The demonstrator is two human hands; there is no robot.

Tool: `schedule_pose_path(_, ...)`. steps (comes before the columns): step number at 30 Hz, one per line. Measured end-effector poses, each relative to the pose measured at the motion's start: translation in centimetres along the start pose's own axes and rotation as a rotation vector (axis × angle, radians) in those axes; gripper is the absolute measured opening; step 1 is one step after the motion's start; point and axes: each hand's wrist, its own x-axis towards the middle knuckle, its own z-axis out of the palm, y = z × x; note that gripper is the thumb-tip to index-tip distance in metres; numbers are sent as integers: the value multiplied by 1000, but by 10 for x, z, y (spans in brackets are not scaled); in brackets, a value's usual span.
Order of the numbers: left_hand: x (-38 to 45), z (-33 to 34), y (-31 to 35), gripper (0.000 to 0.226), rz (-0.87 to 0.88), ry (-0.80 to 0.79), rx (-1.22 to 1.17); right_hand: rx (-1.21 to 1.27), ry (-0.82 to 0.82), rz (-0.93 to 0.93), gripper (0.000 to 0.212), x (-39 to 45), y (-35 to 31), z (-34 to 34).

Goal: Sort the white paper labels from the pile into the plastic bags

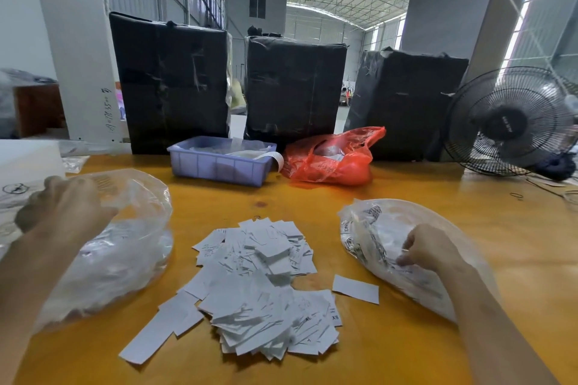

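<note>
A loose pile of white paper labels (259,287) lies in the middle of the orange table (219,200); some show size marks such as XS and XL. One single label (355,288) lies apart to the pile's right. A clear plastic bag (125,247) holding white labels sits left of the pile. My left hand (62,206) grips that bag's upper edge with curled fingers. A second clear plastic bag (369,234) with printed markings lies on the right. My right hand (428,250) pinches this bag's film near its mouth.
A lilac plastic tray (219,162) and a red plastic bag (331,156) sit behind the pile. Three tall black wrapped packages (172,81) stand along the table's far side. A black fan (509,122) stands at the right edge. A rubber band (516,195) lies nearby.
</note>
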Motion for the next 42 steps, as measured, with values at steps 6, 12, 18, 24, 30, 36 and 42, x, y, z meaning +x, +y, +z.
schedule_pose_path(6, -104, -87, 57, 42, 63, 111, -52, 37, 187, 55, 19, 9, 8, -5)
schedule_pose_path(12, -168, -128, 115, 41, 291, 125, -320, 340, 314, -173, 22, -12, -20, -43)
schedule_pose_path(18, -222, -140, 167, 36, 392, -528, -1140, 1143, -537, -459, 18, -67, -93, -45)
schedule_pose_path(24, -233, -122, 183, 59, 195, -865, -1331, 1124, -597, -483, 14, -82, -124, -8)
schedule_pose_path(30, -228, -109, 176, 9, 105, -615, -1366, 1190, -621, -407, 11, -83, -130, 0)
schedule_pose_path(36, -222, -107, 172, 8, 50, -622, -1416, 1349, -722, -296, 52, -81, -133, 1)
schedule_pose_path(42, -222, -107, 173, 5, 77, -670, -1444, 1244, -597, -356, 1, -78, -132, 13)
